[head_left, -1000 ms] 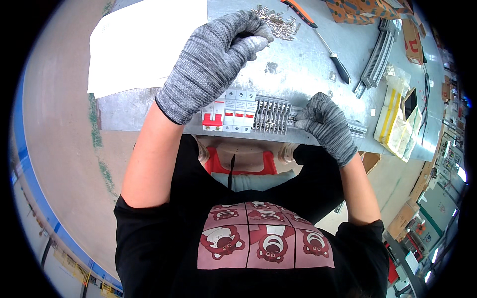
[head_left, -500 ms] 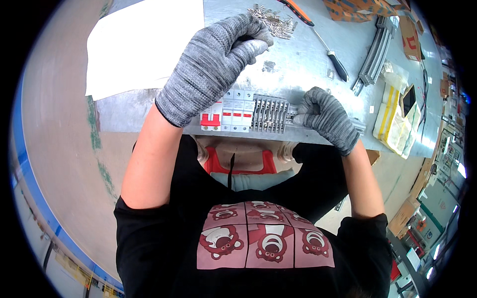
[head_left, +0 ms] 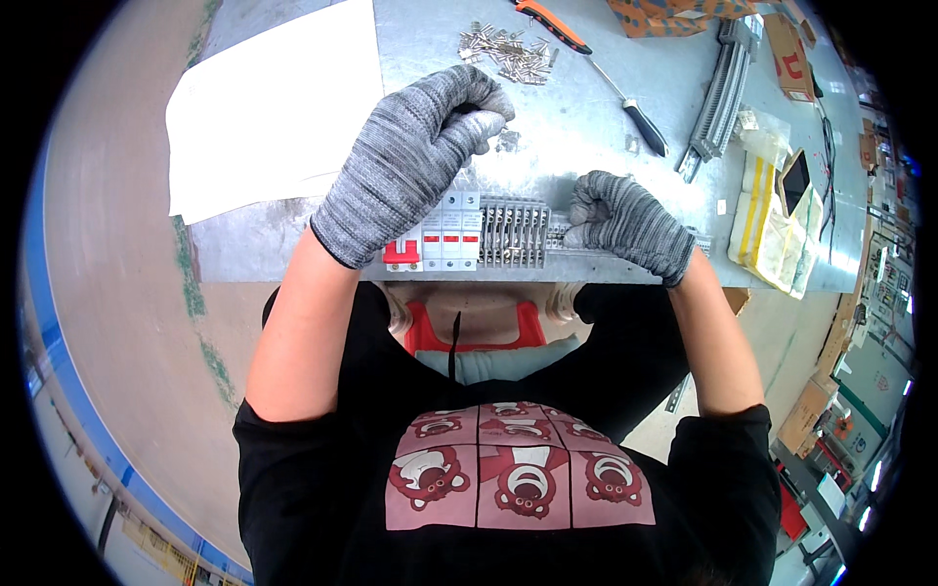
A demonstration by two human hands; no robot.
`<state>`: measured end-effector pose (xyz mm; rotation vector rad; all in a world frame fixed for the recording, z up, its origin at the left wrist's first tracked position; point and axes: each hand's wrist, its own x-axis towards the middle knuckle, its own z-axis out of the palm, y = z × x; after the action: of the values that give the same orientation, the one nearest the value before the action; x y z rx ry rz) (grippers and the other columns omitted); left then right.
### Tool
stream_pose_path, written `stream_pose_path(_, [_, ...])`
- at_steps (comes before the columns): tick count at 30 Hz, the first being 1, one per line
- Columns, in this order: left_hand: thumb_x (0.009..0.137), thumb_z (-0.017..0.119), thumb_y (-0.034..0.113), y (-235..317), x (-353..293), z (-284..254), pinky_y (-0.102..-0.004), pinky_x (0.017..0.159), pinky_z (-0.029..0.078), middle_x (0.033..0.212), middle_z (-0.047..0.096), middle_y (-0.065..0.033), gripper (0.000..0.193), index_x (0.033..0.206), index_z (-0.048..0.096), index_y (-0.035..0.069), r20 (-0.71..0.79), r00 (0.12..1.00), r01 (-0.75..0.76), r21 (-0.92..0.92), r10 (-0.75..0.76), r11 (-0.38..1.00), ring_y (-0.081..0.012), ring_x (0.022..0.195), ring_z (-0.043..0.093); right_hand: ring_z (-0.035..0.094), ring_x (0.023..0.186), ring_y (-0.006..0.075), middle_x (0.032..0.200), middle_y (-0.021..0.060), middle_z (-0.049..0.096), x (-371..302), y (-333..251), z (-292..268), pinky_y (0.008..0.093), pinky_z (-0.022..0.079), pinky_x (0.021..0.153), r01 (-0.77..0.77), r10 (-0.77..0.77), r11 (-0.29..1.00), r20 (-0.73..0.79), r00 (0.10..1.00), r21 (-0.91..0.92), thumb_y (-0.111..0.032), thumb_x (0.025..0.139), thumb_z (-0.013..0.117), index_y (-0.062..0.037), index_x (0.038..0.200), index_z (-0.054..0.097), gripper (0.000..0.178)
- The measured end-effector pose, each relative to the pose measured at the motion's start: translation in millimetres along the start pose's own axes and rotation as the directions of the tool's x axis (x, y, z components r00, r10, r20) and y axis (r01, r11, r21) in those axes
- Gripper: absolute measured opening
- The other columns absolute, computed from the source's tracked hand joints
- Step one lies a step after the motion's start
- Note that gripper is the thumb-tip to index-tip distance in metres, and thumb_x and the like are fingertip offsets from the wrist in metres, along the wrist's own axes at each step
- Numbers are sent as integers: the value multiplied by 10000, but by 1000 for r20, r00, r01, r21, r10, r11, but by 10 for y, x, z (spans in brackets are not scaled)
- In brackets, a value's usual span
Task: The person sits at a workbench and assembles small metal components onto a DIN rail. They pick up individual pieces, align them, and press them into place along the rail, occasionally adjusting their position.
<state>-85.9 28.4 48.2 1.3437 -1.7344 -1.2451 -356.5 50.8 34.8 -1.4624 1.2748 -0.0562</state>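
Note:
My left hand (head_left: 410,161), in a grey knit glove, is raised over the table with thumb and fingertips pinched together. Whatever sits in the pinch is too small to make out. Below it, along the table's near edge, lies a metal mounting rail (head_left: 558,237). On the rail sit a breaker with a red lever (head_left: 402,254), light grey modules with red windows (head_left: 450,240) and a row of grey terminal blocks (head_left: 515,234) with metal screws. My right hand (head_left: 633,227), gloved too, is closed on the rail just right of the blocks and hides part of it.
Small metal pins (head_left: 508,54) lie heaped beyond my left hand. A screwdriver (head_left: 645,127) and an orange-handled tool (head_left: 554,25) lie to their right. White paper (head_left: 269,107) covers the left side. Further right are grey rail parts (head_left: 718,98) and a yellow-striped bag (head_left: 757,225) with a phone (head_left: 795,182).
My left hand has come back from the pin heap toward the rail, its fingers still pinched. My right hand stays at the rail. The whole view has shifted slightly.

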Motion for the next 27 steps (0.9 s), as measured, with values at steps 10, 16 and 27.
stream_pose_path(10, [950,594,189,-13,18,15,-283,841,527,942,679,-61,210,1080,646,33,0,999,-48,7,48,999,-132,901,640,487,714,88,767,-23,534,-4,100,56,245,477,676,78,-74,992,-44,996,99,7,690,793,-19,897,603,282])
stream_pose_path(16, [942,608,204,-34,0,-8,-286,833,529,937,683,-68,228,1087,646,32,-24,996,-83,37,84,996,-140,883,642,534,722,210,792,81,529,-207,70,64,313,480,696,259,-299,934,-143,943,-244,-115,727,788,-6,961,643,296])
stream_pose_path(27, [939,613,191,-42,13,-6,-289,850,529,952,684,-83,241,1105,637,19,-27,996,-86,52,87,995,-149,900,645,591,762,306,810,122,576,-255,26,148,408,494,692,372,-573,665,-123,810,-648,-123,755,715,-42,872,656,154])
